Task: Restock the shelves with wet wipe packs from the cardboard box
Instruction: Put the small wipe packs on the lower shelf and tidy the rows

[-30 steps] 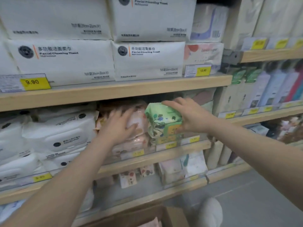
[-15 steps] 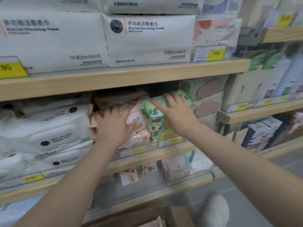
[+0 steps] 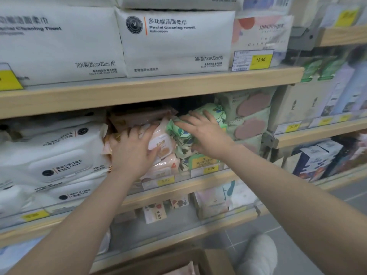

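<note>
A green floral wet wipe pack (image 3: 213,114) lies on top of the green packs on the middle shelf (image 3: 178,187). My right hand (image 3: 204,133) presses flat on it with fingers spread. My left hand (image 3: 133,151) rests flat against the pink wipe packs (image 3: 162,143) just to the left. The open cardboard box (image 3: 215,261) shows at the bottom edge, with a pink pack (image 3: 188,269) partly visible inside.
Large white facial towel packs (image 3: 174,42) fill the upper shelf. White wipe packs (image 3: 55,161) sit left of the pink ones, pale green packs (image 3: 250,120) right of the floral ones. Yellow price tags line the shelf edges. My white shoe (image 3: 260,253) stands on the grey floor.
My right hand has carried the green pack from in front of the shelf into the row and now presses it down. The left hand stayed on the pink packs. The camera moved closer.
</note>
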Available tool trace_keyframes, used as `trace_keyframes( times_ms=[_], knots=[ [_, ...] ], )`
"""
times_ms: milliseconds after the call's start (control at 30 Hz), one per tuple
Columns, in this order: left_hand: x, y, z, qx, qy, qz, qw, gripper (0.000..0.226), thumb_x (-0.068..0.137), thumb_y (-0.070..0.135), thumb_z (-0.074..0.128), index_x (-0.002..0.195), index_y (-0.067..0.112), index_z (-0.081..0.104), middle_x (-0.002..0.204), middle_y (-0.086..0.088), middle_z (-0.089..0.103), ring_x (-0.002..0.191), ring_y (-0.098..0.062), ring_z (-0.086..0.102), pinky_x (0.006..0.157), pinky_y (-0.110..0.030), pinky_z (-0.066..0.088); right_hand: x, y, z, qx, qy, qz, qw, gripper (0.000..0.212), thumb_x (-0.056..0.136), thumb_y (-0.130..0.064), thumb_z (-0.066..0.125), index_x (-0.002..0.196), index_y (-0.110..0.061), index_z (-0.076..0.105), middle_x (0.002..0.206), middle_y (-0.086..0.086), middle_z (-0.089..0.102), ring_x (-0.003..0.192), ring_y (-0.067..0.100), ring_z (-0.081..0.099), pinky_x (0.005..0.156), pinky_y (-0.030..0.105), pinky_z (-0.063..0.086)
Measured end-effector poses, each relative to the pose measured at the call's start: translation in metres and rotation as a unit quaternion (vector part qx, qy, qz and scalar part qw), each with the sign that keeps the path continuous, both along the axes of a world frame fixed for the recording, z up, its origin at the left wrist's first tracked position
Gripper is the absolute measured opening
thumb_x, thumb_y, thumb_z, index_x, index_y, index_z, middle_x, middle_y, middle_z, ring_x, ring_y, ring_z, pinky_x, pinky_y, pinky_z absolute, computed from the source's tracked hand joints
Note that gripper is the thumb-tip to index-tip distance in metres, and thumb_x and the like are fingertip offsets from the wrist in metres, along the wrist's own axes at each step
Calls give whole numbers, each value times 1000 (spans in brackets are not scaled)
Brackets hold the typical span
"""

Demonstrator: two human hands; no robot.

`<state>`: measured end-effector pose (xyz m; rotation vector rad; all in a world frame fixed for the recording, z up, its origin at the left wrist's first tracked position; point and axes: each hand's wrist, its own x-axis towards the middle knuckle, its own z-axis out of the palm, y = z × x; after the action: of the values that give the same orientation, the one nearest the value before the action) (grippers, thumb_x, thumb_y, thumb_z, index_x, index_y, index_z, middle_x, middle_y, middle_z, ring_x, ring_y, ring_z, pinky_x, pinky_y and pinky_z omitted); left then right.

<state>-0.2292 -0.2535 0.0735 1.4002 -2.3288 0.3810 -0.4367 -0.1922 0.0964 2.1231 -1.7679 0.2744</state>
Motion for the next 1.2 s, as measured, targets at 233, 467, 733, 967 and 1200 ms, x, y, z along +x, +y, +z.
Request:
trace_keyframes(
  times_ms=[233,467,733,967,1200],
  knots=[
    [1,2,1,1,0,-12,1000,62,87,52,47,144,36,28,128,-14,49,115,-35,42,93,-51,31,-11,-3,6,31,-92,29,995,85,69,-21,75,143,-28,37,149,-2,37,142,24,24,116,43,9],
    [0,4,0,4,-6,-10,1000,63,88,55,43,145,40,20,142,-9,38,127,-30,35,102,-54,24,-4,4,6,41,-49,-13,998,93,71,-26,74,148,-33,22,154,1,25,144,25,15,117,44,2],
    [25,46,-3,3,81,-120,989,63,89,52,33,144,22,32,148,-5,36,136,-24,31,114,-52,16,21,37,13,3,-47,-4,999,94,73,-30,74,150,-25,20,153,5,26,141,26,23,117,44,11],
    [122,111,-103,87,95,-154,980,48,86,38,44,127,14,53,126,-5,55,114,-23,51,96,-41,44,74,103,-66,16,-166,77,983,63,79,-21,71,136,-14,47,138,10,47,127,29,45,105,41,39],
    [192,132,-210,265,-31,-16,964,61,79,48,37,133,20,48,128,-7,57,116,-31,56,94,-54,44,124,156,-204,144,-222,38,964,21,77,-23,69,98,-21,72,108,-3,66,98,17,65,79,24,55]
  ],
)
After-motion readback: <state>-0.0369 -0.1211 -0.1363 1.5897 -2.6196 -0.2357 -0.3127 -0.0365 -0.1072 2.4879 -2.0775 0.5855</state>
